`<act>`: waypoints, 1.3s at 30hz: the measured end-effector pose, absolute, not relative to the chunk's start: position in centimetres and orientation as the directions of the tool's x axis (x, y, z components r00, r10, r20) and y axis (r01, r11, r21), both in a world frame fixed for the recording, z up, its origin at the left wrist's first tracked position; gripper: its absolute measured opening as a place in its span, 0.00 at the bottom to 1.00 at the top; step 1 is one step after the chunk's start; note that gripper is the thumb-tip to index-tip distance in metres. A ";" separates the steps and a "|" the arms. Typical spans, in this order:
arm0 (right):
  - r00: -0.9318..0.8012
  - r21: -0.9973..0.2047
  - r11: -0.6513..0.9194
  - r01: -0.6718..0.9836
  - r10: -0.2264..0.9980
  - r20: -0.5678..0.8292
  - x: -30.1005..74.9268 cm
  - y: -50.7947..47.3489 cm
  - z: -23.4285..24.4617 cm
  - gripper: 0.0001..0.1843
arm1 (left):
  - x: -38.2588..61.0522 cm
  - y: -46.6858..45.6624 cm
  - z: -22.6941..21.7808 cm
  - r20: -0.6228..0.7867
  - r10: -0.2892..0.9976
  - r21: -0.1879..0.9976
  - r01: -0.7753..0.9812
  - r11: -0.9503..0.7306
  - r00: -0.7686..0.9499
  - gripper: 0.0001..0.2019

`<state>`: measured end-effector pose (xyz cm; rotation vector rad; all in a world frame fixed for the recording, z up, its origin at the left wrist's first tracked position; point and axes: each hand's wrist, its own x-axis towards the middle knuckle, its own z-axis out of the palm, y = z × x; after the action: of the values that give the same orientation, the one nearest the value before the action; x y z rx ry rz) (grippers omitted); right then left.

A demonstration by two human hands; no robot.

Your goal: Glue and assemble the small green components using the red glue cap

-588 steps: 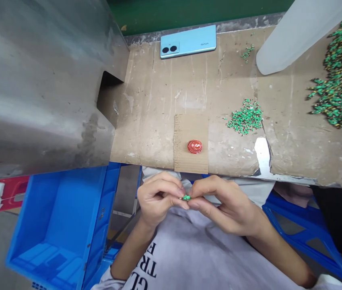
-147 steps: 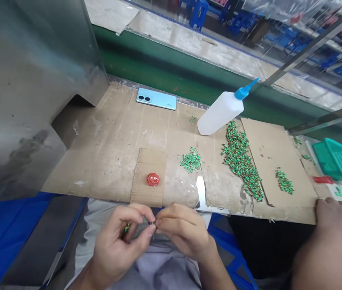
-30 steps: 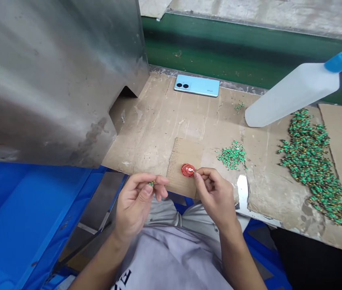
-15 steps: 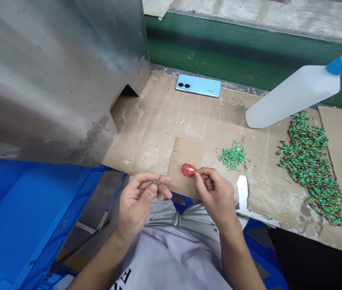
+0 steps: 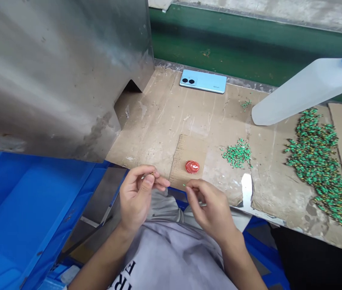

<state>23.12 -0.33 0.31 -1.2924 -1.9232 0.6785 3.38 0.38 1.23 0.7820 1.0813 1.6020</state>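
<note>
Pinching tiny green piece (image 5: 184, 185), right hand (image 5: 209, 204) now clears glossy red dish (image 5: 192, 166) at eleven o'clock, dip seemingly done; left hand (image 5: 136, 195) pinches tiny gold piece (image 5: 153, 173).

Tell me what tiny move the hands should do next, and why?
I'd guess the right hand should move gently toward the left hand. The right fingertips pinch a tiny green piece, the left fingers hold a small yellowish piece, and there's a gap between the hands, so bringing the pieces together seems sensible.
</note>
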 end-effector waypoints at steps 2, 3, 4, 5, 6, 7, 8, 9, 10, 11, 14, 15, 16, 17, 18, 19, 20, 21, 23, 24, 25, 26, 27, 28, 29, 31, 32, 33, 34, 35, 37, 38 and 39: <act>-0.286 -0.691 0.398 0.603 0.917 0.278 22.2 -0.4 -0.1 0.07 | 3.3 0.5 1.2 -0.029 0.953 0.919 -0.384 -0.094 -0.303 0.11; -0.292 -0.661 0.406 0.631 0.914 0.283 21.9 -0.4 -0.3 0.07 | 3.2 0.5 1.1 -0.028 0.948 0.918 -0.384 -0.101 -0.316 0.11; -0.295 -0.632 0.411 0.657 0.912 0.286 21.6 -0.3 -0.5 0.08 | 3.2 0.5 1.1 -0.027 0.943 0.918 -0.380 -0.108 -0.333 0.12; -0.296 -0.607 0.412 0.680 0.911 0.286 21.3 -0.2 -0.6 0.08 | 3.1 0.5 1.1 -0.030 0.937 0.920 -0.375 -0.110 -0.349 0.13; -0.297 -0.587 0.409 0.699 0.912 0.282 21.1 -0.1 -0.8 0.09 | 3.0 0.5 1.0 -0.035 0.932 0.923 -0.370 -0.109 -0.362 0.13; -0.299 -0.571 0.406 0.714 0.914 0.276 21.0 0.0 -0.8 0.10 | 3.0 0.5 0.9 -0.041 0.929 0.924 -0.369 -0.105 -0.368 0.13; -0.302 -0.557 0.404 0.726 0.915 0.269 20.9 0.1 -0.9 0.10 | 2.9 0.5 0.8 -0.045 0.929 0.923 -0.371 -0.102 -0.366 0.12; -0.307 -0.544 0.402 0.737 0.915 0.260 20.8 0.2 -0.9 0.11 | 2.8 0.5 0.8 -0.047 0.932 0.921 -0.377 -0.099 -0.360 0.11; -0.313 -0.530 0.401 0.747 0.916 0.253 20.7 0.3 -0.9 0.12 | 2.8 0.4 0.7 -0.043 0.935 0.918 -0.382 -0.102 -0.353 0.10; -0.317 -0.515 0.402 0.757 0.915 0.248 20.6 0.3 -0.9 0.12 | 2.8 0.4 0.7 -0.039 0.936 0.916 -0.386 -0.106 -0.349 0.09; -0.321 -0.470 0.400 0.787 0.915 0.243 20.4 0.4 -0.8 0.14 | 2.8 0.3 0.7 -0.035 0.938 0.915 -0.388 -0.108 -0.344 0.05; -0.320 -0.457 0.398 0.795 0.916 0.241 20.3 0.4 -0.8 0.14 | 2.8 0.3 0.8 -0.039 0.940 0.917 -0.386 -0.101 -0.339 0.04; -0.318 -0.449 0.395 0.802 0.917 0.239 20.3 0.4 -0.8 0.14 | 2.8 0.2 0.8 -0.045 0.942 0.919 -0.383 -0.091 -0.332 0.03; -0.315 -0.445 0.390 0.806 0.919 0.236 20.2 0.4 -0.7 0.14 | 2.8 0.2 0.8 -0.053 0.945 0.922 -0.380 -0.078 -0.323 0.02; -0.312 -0.444 0.386 0.808 0.921 0.233 20.2 0.5 -0.7 0.14 | 2.8 0.2 0.8 -0.060 0.948 0.924 -0.377 -0.065 -0.312 0.02; -0.311 -0.447 0.383 0.809 0.923 0.228 20.2 0.5 -0.6 0.14 | 2.7 0.2 0.8 -0.067 0.951 0.925 -0.377 -0.054 -0.302 0.02; -0.311 -0.455 0.380 0.805 0.924 0.223 20.2 0.5 -0.6 0.14 | 2.7 0.2 0.8 -0.070 0.954 0.924 -0.380 -0.048 -0.292 0.04; -0.308 -0.470 0.377 0.798 0.926 0.219 20.2 0.6 -0.6 0.14 | 2.7 0.2 0.7 -0.071 0.957 0.923 -0.383 -0.044 -0.282 0.06; -0.296 -0.513 0.366 0.776 0.930 0.216 20.4 0.6 -0.4 0.13 | 2.7 0.2 0.5 -0.067 0.962 0.920 -0.390 -0.043 -0.263 0.10; -0.284 -0.542 0.358 0.760 0.934 0.218 20.5 0.6 -0.4 0.12 | 2.7 0.1 0.4 -0.062 0.965 0.919 -0.391 -0.044 -0.256 0.11; -0.267 -0.575 0.347 0.741 0.938 0.222 20.6 0.6 -0.3 0.11 | 2.7 0.1 0.3 -0.059 0.967 0.920 -0.389 -0.043 -0.249 0.10; -0.246 -0.610 0.334 0.718 0.942 0.227 20.8 0.5 -0.2 0.10 | 2.6 0.0 0.2 -0.058 0.969 0.922 -0.384 -0.040 -0.240 0.09; -0.222 -0.647 0.320 0.692 0.947 0.231 20.9 0.4 0.0 0.08 | 2.6 -0.1 0.1 -0.058 0.972 0.925 -0.378 -0.034 -0.229 0.08; -0.199 -0.684 0.309 0.661 0.951 0.238 21.1 0.3 0.2 0.07 | 2.5 -0.3 -0.1 -0.055 0.975 0.929 -0.370 -0.029 -0.214 0.08; -0.173 -0.722 0.298 0.624 0.954 0.244 21.3 0.1 0.4 0.07 | 2.5 -0.3 -0.2 -0.048 0.980 0.933 -0.359 -0.025 -0.195 0.08; -0.119 -0.804 0.267 0.532 0.963 0.241 21.7 -0.3 0.9 0.06 | 2.4 -0.4 -0.4 -0.002 0.989 0.945 -0.325 -0.046 -0.146 0.08; -0.095 -0.846 0.244 0.474 0.969 0.226 21.9 -0.5 1.1 0.06 | 2.4 -0.4 -0.5 0.034 0.992 0.950 -0.306 -0.070 -0.123 0.08; -0.074 -0.886 0.214 0.411 0.977 0.201 22.1 -0.8 1.3 0.06 | 2.5 -0.4 -0.5 0.068 0.993 0.953 -0.289 -0.093 -0.098 0.07; -0.059 -0.921 0.176 0.347 0.984 0.166 22.3 -1.0 1.6 0.06 | 2.6 -0.4 -0.4 0.090 0.993 0.954 -0.279 -0.107 -0.075 0.07; -0.052 -0.949 0.135 0.284 0.991 0.125 22.4 -1.2 1.8 0.06 | 2.7 -0.3 -0.3 0.091 0.995 0.955 -0.279 -0.101 -0.051 0.06; -0.054 -0.984 0.058 0.166 0.997 0.050 22.6 -1.4 2.2 0.06 | 3.2 -0.4 0.2 0.044 0.999 0.946 -0.322 -0.045 -0.013 0.07; -0.060 -0.994 0.025 0.108 0.998 0.018 22.6 -1.4 2.4 0.07 | 3.4 -0.5 0.4 0.010 1.000 0.935 -0.354 -0.008 0.004 0.08; -0.071 -0.999 -0.006 0.052 0.997 -0.009 22.6 -1.3 2.6 0.09 | 3.5 -0.7 0.7 -0.017 1.000 0.924 -0.383 0.024 0.020 0.10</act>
<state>22.55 -1.30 2.59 -1.2184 -1.2962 1.2422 3.52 -0.65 0.72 0.9087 0.9140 1.3432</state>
